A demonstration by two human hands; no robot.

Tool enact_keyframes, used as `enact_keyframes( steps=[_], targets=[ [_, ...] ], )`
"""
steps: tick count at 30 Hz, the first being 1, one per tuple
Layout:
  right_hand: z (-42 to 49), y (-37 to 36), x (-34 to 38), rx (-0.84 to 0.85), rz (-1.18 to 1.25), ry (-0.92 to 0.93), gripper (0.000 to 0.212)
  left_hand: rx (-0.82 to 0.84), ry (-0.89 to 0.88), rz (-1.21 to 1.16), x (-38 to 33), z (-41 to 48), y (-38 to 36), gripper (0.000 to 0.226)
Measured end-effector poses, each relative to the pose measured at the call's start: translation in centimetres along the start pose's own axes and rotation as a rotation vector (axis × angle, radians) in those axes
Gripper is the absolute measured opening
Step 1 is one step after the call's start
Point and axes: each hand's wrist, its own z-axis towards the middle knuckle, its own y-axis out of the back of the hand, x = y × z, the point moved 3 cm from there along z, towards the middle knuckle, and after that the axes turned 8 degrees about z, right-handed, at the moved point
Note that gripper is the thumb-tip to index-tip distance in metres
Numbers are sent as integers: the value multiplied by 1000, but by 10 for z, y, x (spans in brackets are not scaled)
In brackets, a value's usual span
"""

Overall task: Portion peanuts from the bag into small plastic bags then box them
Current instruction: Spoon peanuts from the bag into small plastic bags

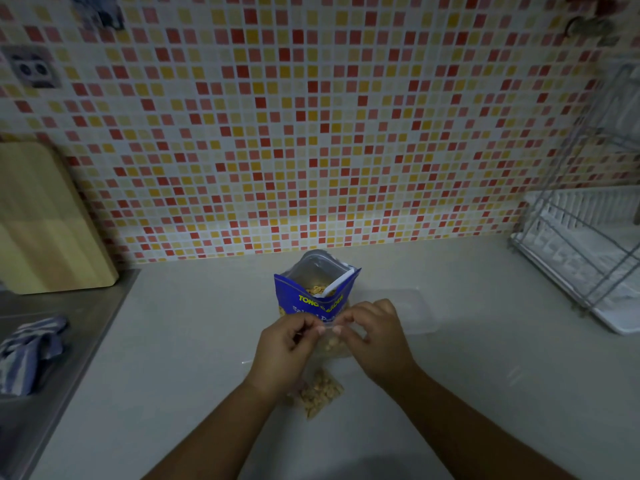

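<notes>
A blue peanut bag (313, 289) stands open on the counter with a white spoon (337, 284) leaning inside it. In front of it, my left hand (284, 348) and my right hand (375, 337) pinch the top edge of a small clear plastic bag (332, 344) holding peanuts, lifted just above the counter. Below my hands a second small bag of peanuts (320, 393) lies flat on the counter. A clear plastic box (412, 311) sits to the right of the blue bag, partly hidden by my right hand.
A wooden cutting board (48, 220) leans on the tiled wall at left. A striped cloth (29, 351) lies on the steel sink ledge at left. A white dish rack (588, 258) stands at the right.
</notes>
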Motion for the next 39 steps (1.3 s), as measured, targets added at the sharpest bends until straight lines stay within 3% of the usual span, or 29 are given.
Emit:
enact_keyframes(
  steps=[4,11,20,32,39],
  targets=[
    [2,2,3,34,-87,103,8,-16,-54,48,-3,2,0,16],
    [-1,1,6,103,-142,113,12,-16,-120,73,-1,3,1,29],
    [1,2,12,60,-131,165,5,-21,-169,108,-3,5,1,24],
    [1,4,4,0,-37,15,18,-41,-188,129,5,7,8,18],
    [-7,8,-5,8,125,-185,30,-27,-143,137,9,4,9,18]
  ],
)
